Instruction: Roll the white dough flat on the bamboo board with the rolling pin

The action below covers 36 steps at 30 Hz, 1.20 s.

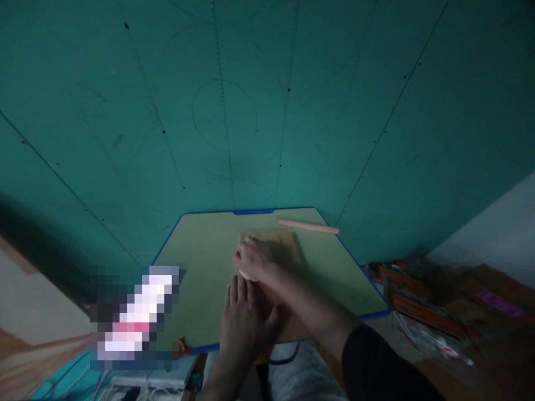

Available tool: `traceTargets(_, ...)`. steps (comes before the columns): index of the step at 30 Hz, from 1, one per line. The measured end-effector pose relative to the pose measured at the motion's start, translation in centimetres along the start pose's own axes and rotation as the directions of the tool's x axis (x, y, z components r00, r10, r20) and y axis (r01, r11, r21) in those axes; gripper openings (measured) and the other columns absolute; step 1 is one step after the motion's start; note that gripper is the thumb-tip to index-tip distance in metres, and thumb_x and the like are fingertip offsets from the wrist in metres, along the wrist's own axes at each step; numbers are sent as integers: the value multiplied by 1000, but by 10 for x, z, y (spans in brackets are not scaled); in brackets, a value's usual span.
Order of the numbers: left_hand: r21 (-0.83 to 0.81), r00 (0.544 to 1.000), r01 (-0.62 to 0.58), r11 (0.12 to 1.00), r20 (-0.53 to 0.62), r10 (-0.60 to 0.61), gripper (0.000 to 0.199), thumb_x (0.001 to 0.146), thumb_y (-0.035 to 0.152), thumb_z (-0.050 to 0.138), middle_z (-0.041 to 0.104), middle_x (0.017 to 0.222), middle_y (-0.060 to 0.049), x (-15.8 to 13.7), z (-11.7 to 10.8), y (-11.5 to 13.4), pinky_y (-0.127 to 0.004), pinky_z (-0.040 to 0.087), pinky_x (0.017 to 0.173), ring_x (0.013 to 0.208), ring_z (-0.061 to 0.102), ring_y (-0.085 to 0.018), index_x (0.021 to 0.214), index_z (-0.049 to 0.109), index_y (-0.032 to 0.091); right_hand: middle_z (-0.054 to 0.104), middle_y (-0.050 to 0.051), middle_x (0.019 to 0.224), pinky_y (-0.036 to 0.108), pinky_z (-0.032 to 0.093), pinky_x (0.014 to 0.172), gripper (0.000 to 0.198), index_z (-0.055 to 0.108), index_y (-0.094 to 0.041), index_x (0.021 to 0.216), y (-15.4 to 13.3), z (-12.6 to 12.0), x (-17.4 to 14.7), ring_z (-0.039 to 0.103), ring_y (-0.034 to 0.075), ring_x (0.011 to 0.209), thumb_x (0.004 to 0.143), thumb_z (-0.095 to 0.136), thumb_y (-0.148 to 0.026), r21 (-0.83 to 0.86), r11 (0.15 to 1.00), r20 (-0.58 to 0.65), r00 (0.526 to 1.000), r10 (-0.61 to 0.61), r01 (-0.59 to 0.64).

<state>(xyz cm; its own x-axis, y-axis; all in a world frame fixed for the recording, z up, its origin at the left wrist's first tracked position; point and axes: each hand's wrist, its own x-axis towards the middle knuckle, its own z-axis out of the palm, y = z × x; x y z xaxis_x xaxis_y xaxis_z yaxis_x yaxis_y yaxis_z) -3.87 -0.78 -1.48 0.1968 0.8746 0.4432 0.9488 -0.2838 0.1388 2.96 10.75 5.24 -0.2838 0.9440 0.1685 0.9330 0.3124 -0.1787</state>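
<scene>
My right hand (pixel 254 258) is curled over a pale lump of what looks like dough (pixel 247 275), and most of the lump is hidden under it. Beneath lies a wooden board (pixel 288 245) on a light tabletop. My left hand (pixel 242 317) rests at the near left side of the board with its fingers stretched forward and its thumb spread out. Its fingertips reach the near edge of the lump; whether they press on it I cannot tell. A thin wooden rolling pin (pixel 308 226) lies behind the board, at the far right of the table.
The small table (pixel 196 245) has a blue rim and stands against a green wall (pixel 251 111). A pixelated bright object (pixel 140 312) is at its left edge. Cardboard boxes (pixel 480 301) and clear plastic packaging (pixel 443 345) lie on the right; cables and a pale box (pixel 150 381) are at lower left.
</scene>
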Motion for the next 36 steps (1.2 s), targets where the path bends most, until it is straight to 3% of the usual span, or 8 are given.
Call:
traceTargets(5,35,997,35,999,65,-37,89,86,64,49,50,144,-33,-1,0,2,-54,38,114,139,44,-44,138,48,-9,73,9,109,31,45,86,30,73,-21,102,42,-1,15,66,21,100,100,44,-30,-11,998,-4,998,56,-56)
traceTargets(11,16,997,66,998,49,-66,85,85,60,51,50,144,-34,3,-3,5,-55,40,111,137,46,-44,137,49,-7,69,6,107,28,42,90,34,74,-22,107,69,-12,-27,62,18,101,105,42,-32,-21,999,2,999,-47,47)
traceTargets(15,21,998,60,998,11,-60,80,84,59,52,54,141,-32,4,-3,7,-54,41,109,135,49,-42,136,52,-3,67,4,108,24,43,83,25,72,-23,113,67,-22,-72,62,15,97,101,51,-30,111,972,-70,977,-200,207)
traceTargets(19,36,998,24,999,53,-26,85,84,62,54,53,142,-31,4,-3,3,-53,40,110,136,48,-43,137,52,-4,67,4,82,26,42,77,35,72,-20,79,34,-26,-92,62,16,84,101,47,-30,95,989,-113,988,-104,115)
traceTargets(23,27,994,-51,998,94,48,87,83,65,56,51,147,-28,2,-1,-2,-54,39,112,139,44,-44,145,48,4,71,4,89,27,43,78,26,72,-21,87,1,-16,-71,64,18,88,98,51,-33,58,993,-68,992,-104,107)
traceTargets(25,29,997,-40,999,70,38,90,82,67,55,49,147,-30,2,1,-2,-54,39,112,139,44,-44,144,48,1,72,5,99,28,44,82,23,72,-21,92,-1,-11,-53,64,20,95,96,53,-34,26,995,-57,994,-94,96)
traceTargets(31,53,1000,26,998,7,-26,94,84,70,48,51,143,-34,-2,8,0,-54,41,110,136,48,-43,137,49,-8,70,10,109,33,46,89,25,73,-20,99,42,-8,-9,65,23,103,96,51,-31,-45,999,-2,1000,15,-15)
traceTargets(36,39,999,41,998,-6,-40,87,88,65,45,51,144,-33,-2,9,-1,-55,40,111,138,46,-42,139,47,-6,68,16,117,40,45,99,30,70,-15,114,73,-10,-14,61,27,115,97,47,-25,-57,997,-47,998,47,-50)
